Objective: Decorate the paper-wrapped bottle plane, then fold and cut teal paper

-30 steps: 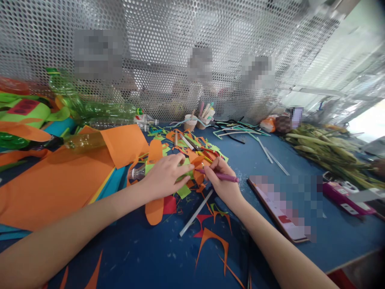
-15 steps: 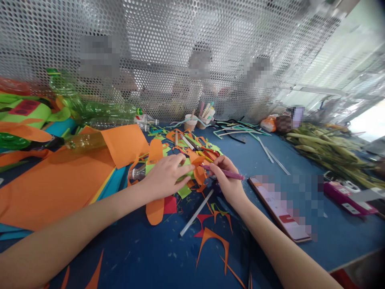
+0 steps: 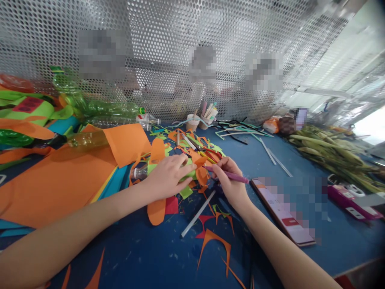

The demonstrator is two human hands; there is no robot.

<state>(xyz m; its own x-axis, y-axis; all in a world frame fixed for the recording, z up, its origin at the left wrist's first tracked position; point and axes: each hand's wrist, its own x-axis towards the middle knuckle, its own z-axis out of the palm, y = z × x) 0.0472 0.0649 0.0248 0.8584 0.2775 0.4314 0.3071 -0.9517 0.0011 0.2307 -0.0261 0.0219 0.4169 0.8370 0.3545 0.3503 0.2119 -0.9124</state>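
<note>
My left hand (image 3: 168, 176) lies over a small plastic bottle (image 3: 140, 173) wrapped in light green paper, its fingers closed around and holding it down. A long orange paper strip (image 3: 156, 212) with rounded ends crosses the bottle like a pair of wings. At the bottle's right end are orange paper pieces (image 3: 202, 173). My right hand (image 3: 233, 186) grips a purple pen (image 3: 237, 177), its tip pointing left against the orange paper there. My fingers hide much of the bottle's middle.
Paper scraps (image 3: 214, 241) and a white glue stick (image 3: 198, 214) lie in front. Orange sheets (image 3: 69, 184) are stacked left, near green bottles (image 3: 111, 108). A phone (image 3: 282, 212) lies right, beside dry husks (image 3: 331, 148). Behind stand cups of pens (image 3: 208, 118) and a perforated metal screen (image 3: 162, 40).
The view has shifted slightly, so everything sits a little further right. Both hands keep their places on the bottle and the pen, with barely any movement.
</note>
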